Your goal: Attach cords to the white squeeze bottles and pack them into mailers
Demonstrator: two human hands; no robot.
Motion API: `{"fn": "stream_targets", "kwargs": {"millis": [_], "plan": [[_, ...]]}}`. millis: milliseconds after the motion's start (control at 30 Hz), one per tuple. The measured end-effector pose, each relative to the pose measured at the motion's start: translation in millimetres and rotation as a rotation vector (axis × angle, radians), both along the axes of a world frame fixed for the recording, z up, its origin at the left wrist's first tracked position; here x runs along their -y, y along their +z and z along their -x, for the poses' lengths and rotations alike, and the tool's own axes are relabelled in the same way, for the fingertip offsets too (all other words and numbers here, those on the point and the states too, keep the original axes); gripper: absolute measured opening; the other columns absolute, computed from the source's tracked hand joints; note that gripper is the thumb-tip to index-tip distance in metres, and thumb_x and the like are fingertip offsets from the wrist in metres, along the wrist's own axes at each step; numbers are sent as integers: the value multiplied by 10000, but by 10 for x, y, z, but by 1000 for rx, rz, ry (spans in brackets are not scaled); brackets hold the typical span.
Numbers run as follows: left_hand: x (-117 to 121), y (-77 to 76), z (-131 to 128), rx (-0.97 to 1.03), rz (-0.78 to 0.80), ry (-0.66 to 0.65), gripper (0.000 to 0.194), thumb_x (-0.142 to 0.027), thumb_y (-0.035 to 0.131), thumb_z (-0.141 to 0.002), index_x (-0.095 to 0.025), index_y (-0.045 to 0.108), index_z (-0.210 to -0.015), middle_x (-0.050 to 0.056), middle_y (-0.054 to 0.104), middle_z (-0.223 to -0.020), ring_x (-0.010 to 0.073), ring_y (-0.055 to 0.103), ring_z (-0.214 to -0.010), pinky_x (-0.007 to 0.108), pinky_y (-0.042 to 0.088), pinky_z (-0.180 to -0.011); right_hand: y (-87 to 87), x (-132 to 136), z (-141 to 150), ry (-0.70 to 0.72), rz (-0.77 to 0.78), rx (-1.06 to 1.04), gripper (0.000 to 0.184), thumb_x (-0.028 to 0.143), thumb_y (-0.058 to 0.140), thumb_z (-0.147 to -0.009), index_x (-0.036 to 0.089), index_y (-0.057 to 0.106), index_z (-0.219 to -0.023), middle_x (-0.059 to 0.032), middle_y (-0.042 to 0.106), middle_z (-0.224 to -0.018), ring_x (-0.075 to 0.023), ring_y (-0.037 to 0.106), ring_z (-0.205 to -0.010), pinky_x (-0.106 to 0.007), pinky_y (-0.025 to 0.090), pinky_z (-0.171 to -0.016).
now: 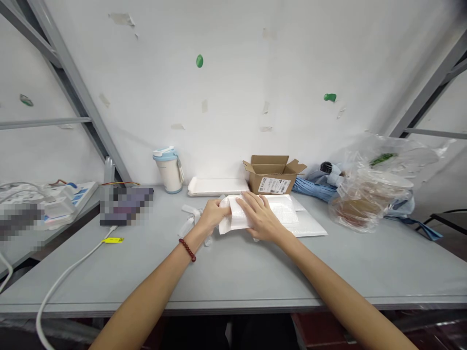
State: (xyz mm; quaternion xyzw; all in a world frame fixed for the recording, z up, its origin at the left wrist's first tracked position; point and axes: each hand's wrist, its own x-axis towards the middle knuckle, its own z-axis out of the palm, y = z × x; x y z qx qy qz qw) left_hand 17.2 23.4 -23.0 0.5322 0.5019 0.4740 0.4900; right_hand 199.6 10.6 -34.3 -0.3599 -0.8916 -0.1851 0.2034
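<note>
A white bubble mailer [288,211] lies in front of me, its left end raised and bulging open. My left hand [213,215], with a dark red bead bracelet on the wrist, is closed on that end, its fingertips partly hidden by the mailer. Across the mailer's middle rests my right hand [264,218], fingers stretched over the top surface and thumb by the near edge. Beneath it another white mailer [310,227] sticks out to the right. Several clear plastic pieces [188,221] lie left of my left hand. Whether anything is inside the mailer is hidden.
An open cardboard box [272,177] and a flat white packet [219,186] sit by the wall. A blue-lidded tumbler [170,170] stands left of them. Right are blue cloth [315,188] and plastic-wrapped rolls [372,194]; left, a pixelated device [127,206] and white cable [73,267].
</note>
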Motion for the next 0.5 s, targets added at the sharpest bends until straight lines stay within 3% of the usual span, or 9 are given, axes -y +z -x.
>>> {"fn": "stream_targets", "kwargs": {"millis": [233,333,500], "plan": [[-5,-11,-50,46,23,82,100,-244,685,-618,-150,665,-646,10,631,-556,168,563,-556,235,406,-463,-34,38,79,-37,-106,21,697,58,472,-701,93,312,-1379,-220,311,-1435,-317,207,-1348,-522,256,-1007],[13,11,-46,62,48,96,130,-239,697,-612,-147,673,-700,23,653,-591,178,584,-564,242,422,-467,-95,13,94,-57,-207,12,659,-29,385,-732,148,342,-1365,-198,391,-1384,-292,301,-1297,-510,254,-991],[33,48,-12,203,75,-48,203,-261,681,-662,-146,663,-828,43,687,-747,157,622,-638,242,487,-561,-137,-72,58,-146,-339,-98,549,-43,376,-772,214,488,-1244,-126,569,-1113,-238,492,-1029,-451,281,-920]]}}
